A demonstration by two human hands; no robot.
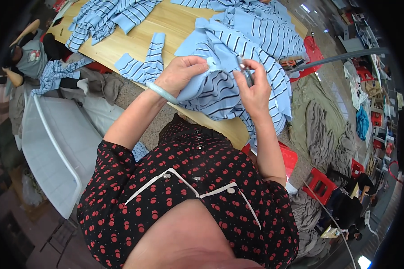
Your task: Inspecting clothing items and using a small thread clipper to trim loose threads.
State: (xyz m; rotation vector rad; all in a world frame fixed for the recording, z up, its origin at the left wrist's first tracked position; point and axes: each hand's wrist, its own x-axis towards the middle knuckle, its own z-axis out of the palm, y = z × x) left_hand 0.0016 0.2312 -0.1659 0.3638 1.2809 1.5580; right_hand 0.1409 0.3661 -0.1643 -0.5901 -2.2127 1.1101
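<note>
My left hand (180, 77), with a pale bangle on its wrist, pinches the edge of a light blue knit garment (217, 92) with black and white stripes. A small whitish patch on the garment shows at the fingertips. To the right, my right hand (256, 92) is closed around a small shiny metal tool (247, 74) that looks like thread snips. Fingers partly cover the tool, and I cannot tell whether its blades touch the cloth. The garment lies bunched over the near edge of the wooden table (175, 27).
More striped garments (107, 18) lie at the far left, with another heap (265, 31) at the far right. A white-framed bin (58, 152) stands left. Grey-green cloth (316, 112) and a red stool (319, 184) are at right. People sit at far left and lower right.
</note>
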